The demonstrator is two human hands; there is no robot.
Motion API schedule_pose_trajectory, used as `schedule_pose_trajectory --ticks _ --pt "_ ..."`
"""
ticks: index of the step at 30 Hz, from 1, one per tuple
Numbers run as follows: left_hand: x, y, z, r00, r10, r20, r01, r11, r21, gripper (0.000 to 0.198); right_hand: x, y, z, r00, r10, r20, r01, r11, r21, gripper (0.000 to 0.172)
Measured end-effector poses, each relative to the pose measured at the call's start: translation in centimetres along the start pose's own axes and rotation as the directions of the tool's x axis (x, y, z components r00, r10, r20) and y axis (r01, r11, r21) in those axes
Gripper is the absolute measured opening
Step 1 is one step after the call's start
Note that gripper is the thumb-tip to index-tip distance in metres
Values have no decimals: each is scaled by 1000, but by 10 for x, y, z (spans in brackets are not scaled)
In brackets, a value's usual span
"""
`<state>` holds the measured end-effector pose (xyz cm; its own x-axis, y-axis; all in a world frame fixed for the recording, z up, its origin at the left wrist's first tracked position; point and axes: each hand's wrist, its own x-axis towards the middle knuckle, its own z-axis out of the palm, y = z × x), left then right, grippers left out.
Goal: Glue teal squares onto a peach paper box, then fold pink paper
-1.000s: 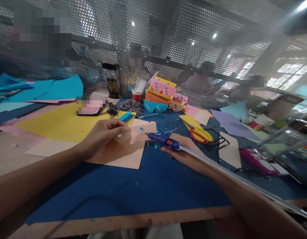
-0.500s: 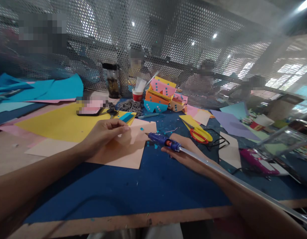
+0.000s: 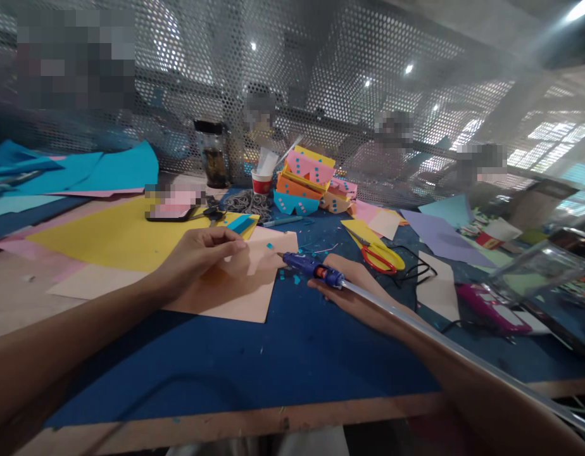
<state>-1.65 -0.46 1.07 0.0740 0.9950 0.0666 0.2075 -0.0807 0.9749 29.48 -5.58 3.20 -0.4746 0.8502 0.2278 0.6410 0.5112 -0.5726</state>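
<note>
While left fingers (image 3: pixel 232 244) clench on peach sheet (image 3: pixel 235 294), right fingers (image 3: pixel 320 287) grip glue gun (image 3: pixel 311 266) at edge

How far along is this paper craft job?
Looks done: a stack of dotted paper pieces stands at the back. In hand: the right hand holds a glue gun, nozzle at the peach paper, where the left hand rests. Probably left: the yellow sheet and other sheets lie whole, and the scissors lie unused.

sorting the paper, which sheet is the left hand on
The peach paper sheet beneath the left hand; the yellow paper sheet lies farther back.
</note>
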Motion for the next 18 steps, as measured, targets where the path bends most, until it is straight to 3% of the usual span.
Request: schedule_pose_trajectory --ticks 6,12,18 --pt "0 0 0 1000 -3 -1 3 1000 -8 32 -1 -2 0 999 44 0 -44 998 46 34" --pt "-1 -1 -1 999 39 -10 -39 998 42 32 0 -3 1 984 175 19 -170 921 351 32" --pt "-1 2 -1 998 54 -12 -54 999 -4 31 4 8 -2 968 237 85 -250 868 429 36"
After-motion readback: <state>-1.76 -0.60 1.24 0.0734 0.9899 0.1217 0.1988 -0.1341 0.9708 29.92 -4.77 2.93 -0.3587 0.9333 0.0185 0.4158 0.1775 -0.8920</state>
